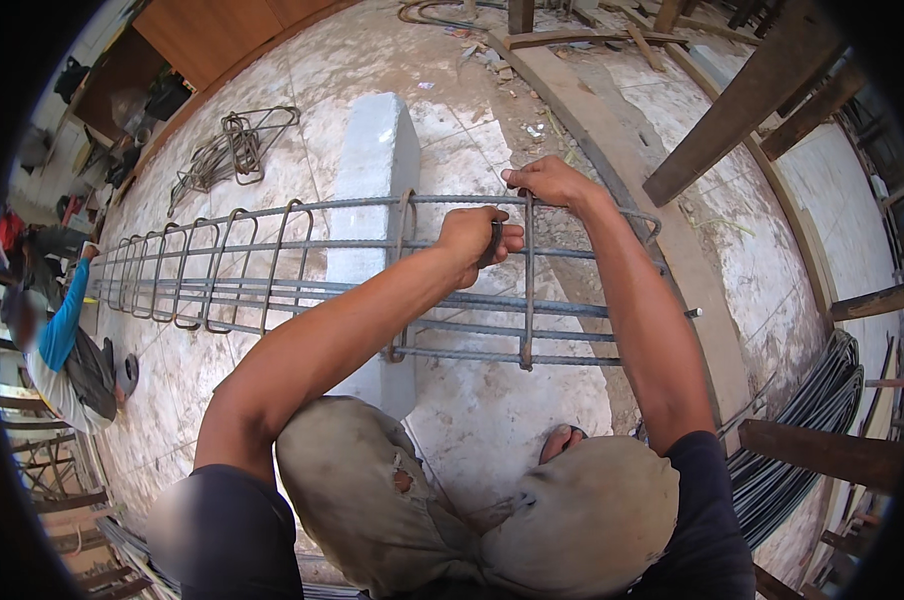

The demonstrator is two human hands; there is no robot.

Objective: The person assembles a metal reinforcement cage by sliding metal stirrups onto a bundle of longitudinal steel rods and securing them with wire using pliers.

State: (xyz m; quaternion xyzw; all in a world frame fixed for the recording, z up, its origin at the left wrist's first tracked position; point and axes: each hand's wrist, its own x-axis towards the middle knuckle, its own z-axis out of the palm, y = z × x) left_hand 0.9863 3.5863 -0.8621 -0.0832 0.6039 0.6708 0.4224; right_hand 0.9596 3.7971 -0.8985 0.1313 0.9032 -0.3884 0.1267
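Observation:
A long cage of ribbed steel bars (357,201) with square stirrups stretches across in front of me, resting over a pale block (377,150). My right hand (557,184) is closed at the top corner of a rusty stirrup (528,325), with the thumb pointing left above the upper bar. Just left of that stirrup, my left hand (477,240) is closed with its fingers curled between the bars. Something dark and narrow lies in its palm, too small to make out. Another stirrup (404,265) stands left of my left hand, over the block.
At the far left a person in a blue sleeve (64,305) reaches to the cage's far end. Loose bent stirrups (234,145) lie on the floor behind the cage. Wooden posts (747,110) and coiled dark rods (802,440) stand or lie at right, beyond a concrete ledge (622,150).

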